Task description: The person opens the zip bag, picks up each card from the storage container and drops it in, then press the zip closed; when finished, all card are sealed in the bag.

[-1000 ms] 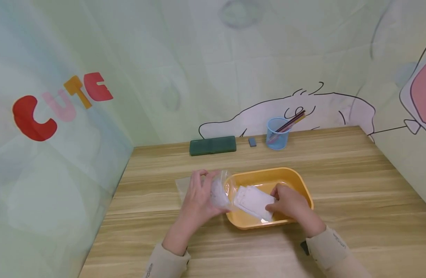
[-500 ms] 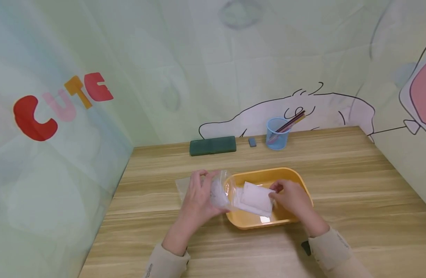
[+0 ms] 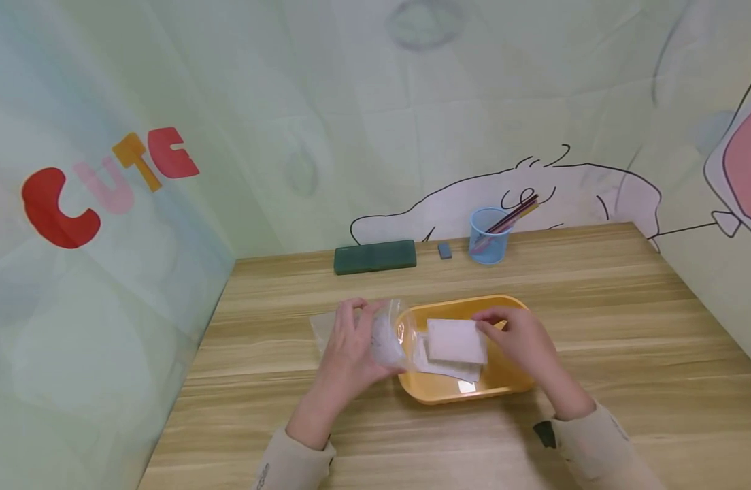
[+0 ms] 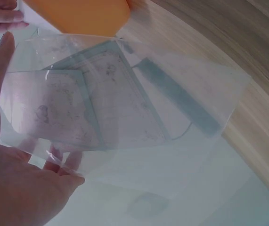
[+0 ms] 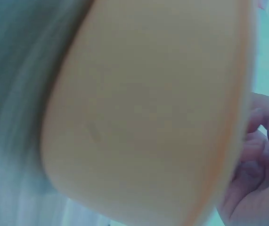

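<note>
My left hand (image 3: 351,347) grips a clear plastic bag (image 3: 384,337) at the left rim of a yellow tray (image 3: 510,381) on the wooden table. In the left wrist view the bag (image 4: 125,113) is stretched wide before my left hand (image 4: 12,155), with printed white cards showing through it. My right hand (image 3: 522,340) pinches a small stack of white cards (image 3: 455,340) above the tray, level and pointing at the bag's mouth. More white cards (image 3: 449,367) lie beneath it in the tray. The right wrist view shows only the tray's outer wall (image 5: 143,108) and fingertips (image 5: 261,136).
At the back of the table stand a dark green case (image 3: 375,256), a small grey eraser (image 3: 445,250) and a blue cup with pencils (image 3: 489,235). Curtain walls close in the left, back and right sides. The table edge runs near my sleeves.
My right hand has lifted the white card stack out of the tray and turned it level, moving it up and slightly left toward the bag. My left hand has stayed put.
</note>
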Available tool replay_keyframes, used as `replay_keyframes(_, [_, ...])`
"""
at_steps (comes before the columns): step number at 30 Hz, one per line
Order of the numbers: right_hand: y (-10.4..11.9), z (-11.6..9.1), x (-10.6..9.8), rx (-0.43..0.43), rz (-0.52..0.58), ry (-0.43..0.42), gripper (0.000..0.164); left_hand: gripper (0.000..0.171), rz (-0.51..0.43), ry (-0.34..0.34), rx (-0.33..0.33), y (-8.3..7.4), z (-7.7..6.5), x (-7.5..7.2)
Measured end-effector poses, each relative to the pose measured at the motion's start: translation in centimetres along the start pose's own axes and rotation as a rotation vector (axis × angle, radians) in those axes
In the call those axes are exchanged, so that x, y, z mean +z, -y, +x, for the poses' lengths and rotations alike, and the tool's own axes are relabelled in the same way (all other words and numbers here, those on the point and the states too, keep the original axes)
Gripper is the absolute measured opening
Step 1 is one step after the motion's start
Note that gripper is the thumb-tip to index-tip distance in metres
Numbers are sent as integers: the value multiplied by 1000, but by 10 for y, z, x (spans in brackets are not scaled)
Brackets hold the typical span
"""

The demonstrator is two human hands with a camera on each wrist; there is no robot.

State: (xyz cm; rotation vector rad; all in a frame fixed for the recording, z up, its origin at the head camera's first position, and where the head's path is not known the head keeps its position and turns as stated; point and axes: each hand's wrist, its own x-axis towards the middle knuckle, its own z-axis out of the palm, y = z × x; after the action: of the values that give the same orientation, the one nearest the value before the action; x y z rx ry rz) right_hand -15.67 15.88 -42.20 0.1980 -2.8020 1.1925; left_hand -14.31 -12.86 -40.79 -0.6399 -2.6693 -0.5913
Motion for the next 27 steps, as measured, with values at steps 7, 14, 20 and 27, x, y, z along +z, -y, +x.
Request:
replay_keyframes(7, [9, 3, -9, -9, 82, -105, 14, 107, 0, -12, 11, 0, 0, -1])
replay_keyframes(14, [11, 5, -15, -14, 163, -246, 18, 107, -8, -6, 15, 0, 0, -2])
replay_keyframes(20, [13, 5, -20, 14, 221, -290, 22, 106, -10, -5, 11, -1, 0, -2])
replay_keyframes(27, [25, 0, -29, 34, 285, -331, 25, 106, -2, 1, -2, -1, 1, -2])
